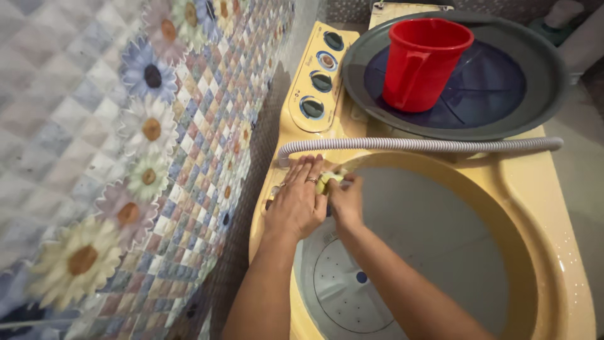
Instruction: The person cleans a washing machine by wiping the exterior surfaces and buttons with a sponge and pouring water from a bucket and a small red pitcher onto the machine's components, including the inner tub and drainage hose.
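A yellow twin-tub washing machine (541, 208) fills the view, its round wash tub open with a white perforated base (346, 283). My left hand (294, 200) lies flat on the tub's left rim, a ring on one finger. My right hand (346, 199) is closed on a small yellow-green sponge-like piece (327, 181) pressed against the inner rim right beside the left hand. Both forearms reach in from the bottom of the picture.
A grey ribbed hose (415, 144) lies across the machine above the tub. Beyond it a red bucket (423, 62) stands on a dark grey round lid (541, 69). Several control dials (313, 107) sit at the upper left. A flower-patterned tiled wall (138, 157) runs along the left.
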